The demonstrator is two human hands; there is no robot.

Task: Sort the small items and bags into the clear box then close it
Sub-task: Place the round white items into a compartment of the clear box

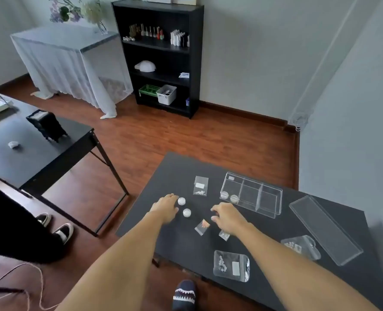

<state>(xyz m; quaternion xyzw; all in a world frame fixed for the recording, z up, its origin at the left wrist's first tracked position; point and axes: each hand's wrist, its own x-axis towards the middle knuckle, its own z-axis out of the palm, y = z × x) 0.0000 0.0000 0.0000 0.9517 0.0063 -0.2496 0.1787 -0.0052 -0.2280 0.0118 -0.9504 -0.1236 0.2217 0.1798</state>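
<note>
A clear three-compartment box (253,194) stands open on the black table (163,241), with two small white round jars (229,197) in its left compartment. Its clear lid (325,230) lies to the right. Two more white round jars (181,201) (187,213) sit on the table beside my left hand (166,208), whose fingers are spread just left of them. My right hand (227,217) hovers palm down, fingers apart, over a tiny bag (224,235). Another tiny bag (202,226) lies between my hands. Larger clear bags lie at the back (200,186), the front (231,265) and the right (301,246).
A second black table (40,153) with a dark case (46,125) stands to the left. Another person's dark legs and sneakers (63,230) are on the wooden floor beside it. A black bookshelf (161,55) lines the far wall. My slipper (184,294) shows below the table's front edge.
</note>
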